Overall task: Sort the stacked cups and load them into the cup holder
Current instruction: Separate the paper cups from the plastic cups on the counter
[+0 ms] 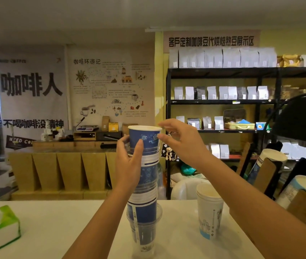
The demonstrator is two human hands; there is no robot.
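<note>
**Hand positions at the mixed cup stack**

The mixed cup stack (143, 193) stands upright on the white counter (55, 227). The left hand (128, 165) wraps the stack's upper section from the left. The right hand (182, 143) pinches the rim of the top blue paper cup (143, 136), other fingers spread. A white paper cup stack (210, 210) stands right. The cup holder (297, 184) is cut off at the frame edge.

A tall mixed stack of blue paper and clear plastic cups (143, 186) stands on the white surface (55, 227). The left hand (129, 163) grips the stack near its top. The right hand (181, 141) pinches the rim of the topmost blue floral paper cup (144, 136). White printed paper cups (210, 212) stand to the right.
</note>
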